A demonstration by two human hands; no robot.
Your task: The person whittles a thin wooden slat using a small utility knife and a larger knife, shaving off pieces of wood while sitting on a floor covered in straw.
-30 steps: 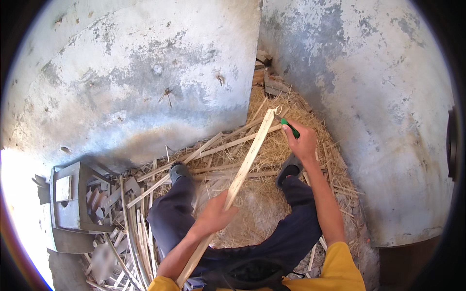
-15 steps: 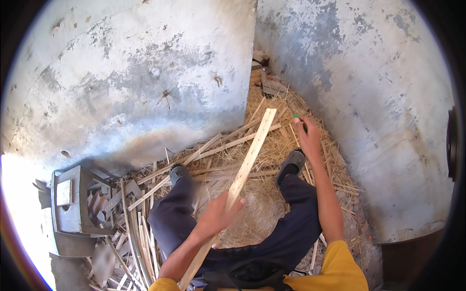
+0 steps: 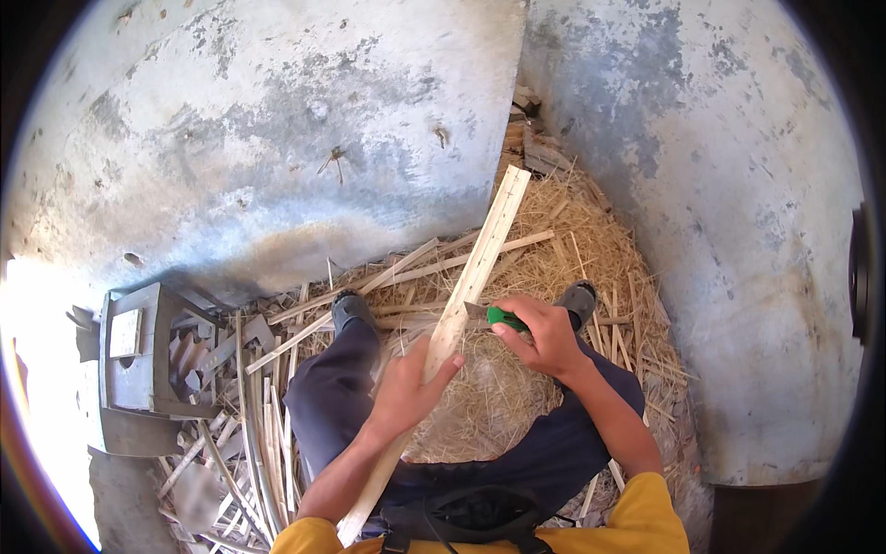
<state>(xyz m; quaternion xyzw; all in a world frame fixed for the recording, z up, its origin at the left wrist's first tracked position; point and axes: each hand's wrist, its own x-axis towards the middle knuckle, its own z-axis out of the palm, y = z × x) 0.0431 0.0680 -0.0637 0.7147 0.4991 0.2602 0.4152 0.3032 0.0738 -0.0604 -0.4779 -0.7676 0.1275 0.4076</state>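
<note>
Right hand (image 3: 546, 340) has come back from the far end of the wooden slat (image 3: 475, 268) to a point near its middle; half a second ago it was up by the tip, now it sits just above the left hand (image 3: 406, 395); judged: a fresh shaving stroke is being set up lower on the slat.

Right grip closed around a knife with a green handle (image 3: 503, 319); blade appears to touch the slat's edge, though the blade is small and hard to read. Left grip wrapped shut around the slat, thumb on top; slat runs diagonally from the person's lap up toward the grey wall (image 3: 277, 138), tip raised over the straw-like shavings (image 3: 572, 240).

Count: slat in hand, one; knife, one; shoes visible, two (image 3: 349, 307) (image 3: 580, 300); grey block (image 3: 138, 360) at left, one; loose strips (image 3: 268, 434) on the ground, many, not countable.
</note>
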